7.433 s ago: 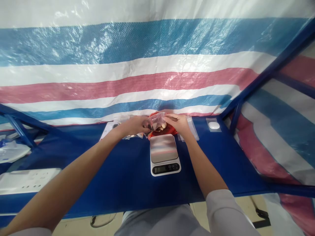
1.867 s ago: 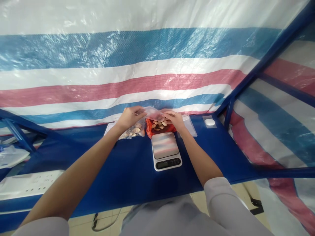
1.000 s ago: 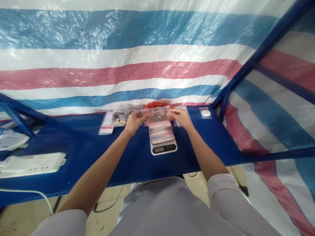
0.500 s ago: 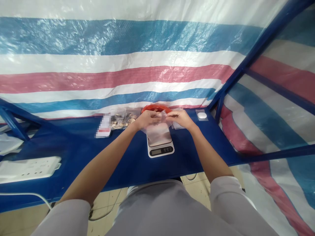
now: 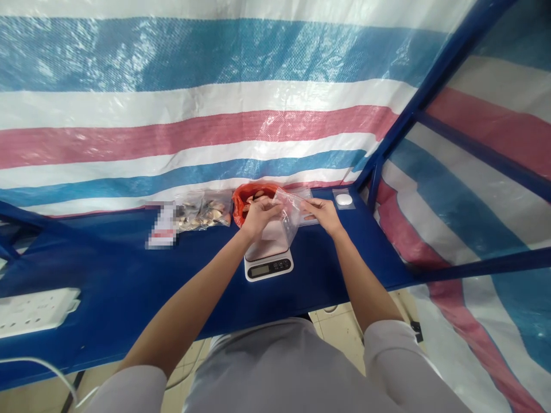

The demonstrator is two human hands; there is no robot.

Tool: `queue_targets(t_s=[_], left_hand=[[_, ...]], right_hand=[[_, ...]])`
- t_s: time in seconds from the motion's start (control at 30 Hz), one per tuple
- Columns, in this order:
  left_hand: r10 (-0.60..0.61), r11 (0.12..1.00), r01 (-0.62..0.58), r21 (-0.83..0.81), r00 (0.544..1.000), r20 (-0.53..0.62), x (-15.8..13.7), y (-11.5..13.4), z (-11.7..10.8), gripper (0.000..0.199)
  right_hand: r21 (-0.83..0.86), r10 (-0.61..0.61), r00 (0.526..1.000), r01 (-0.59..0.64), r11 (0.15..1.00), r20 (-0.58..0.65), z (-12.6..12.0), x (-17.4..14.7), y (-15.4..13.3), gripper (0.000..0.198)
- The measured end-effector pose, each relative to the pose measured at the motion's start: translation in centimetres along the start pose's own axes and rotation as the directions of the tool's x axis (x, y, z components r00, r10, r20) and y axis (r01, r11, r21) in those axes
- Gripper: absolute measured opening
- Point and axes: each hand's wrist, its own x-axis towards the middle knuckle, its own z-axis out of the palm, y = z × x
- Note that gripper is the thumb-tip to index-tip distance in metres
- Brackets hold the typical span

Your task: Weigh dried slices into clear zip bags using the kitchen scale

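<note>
Between my hands hangs a clear plastic bag (image 5: 291, 221), above the right side of a white kitchen scale (image 5: 269, 268). My left hand (image 5: 259, 218) pinches the bag's left edge, and my right hand (image 5: 322, 214) grips its upper right edge. Behind my left hand sits an open red plastic bag (image 5: 239, 207) holding brownish pieces that look like shells or dried slices. Filled clear bags (image 5: 206, 212) of similar pieces lie to the left of it. Flat clear bags (image 5: 306, 195) rest partly hidden behind my right hand.
A small clear packet with a white round thing (image 5: 344, 199) lies at the back right of the blue table (image 5: 129, 281). A blurred-out packet (image 5: 162, 226) is at the left, and a white power strip (image 5: 38, 310) sits near the left edge. Blue frame bars (image 5: 387, 135) rise at the right.
The clear plastic bag has been spread and lifted between my hands, which have moved slightly apart. More of the red bag's contents now shows. The whole view has shifted a little.
</note>
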Motion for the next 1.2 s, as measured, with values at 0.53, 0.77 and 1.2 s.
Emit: queue_targets(t_s=[0.53, 0.77, 1.2], left_hand=[[0.435, 0.38, -0.462, 0.801, 0.854, 0.286, 0.3, -2.4, 2.1, 0.02], [0.201, -0.051, -0.587, 0.808, 0.787, 0.584, 1.2, -4.7, 5.4, 0.023], [-0.017, -0.215, -0.536, 0.817, 0.838, 0.545, 2.0, -6.4, 6.1, 0.023]], right_hand=[[-0.063, 0.11, 0.993, -0.111, 0.992, -0.031, -6.1, 5.8, 0.5, 0.043], [-0.24, 0.157, 0.988, -0.152, 0.959, 0.001, -6.1, 8.4, 0.8, 0.02], [-0.647, -0.061, 0.997, 0.083, 0.758, 0.056, -5.0, 10.1, 2.2, 0.023]])
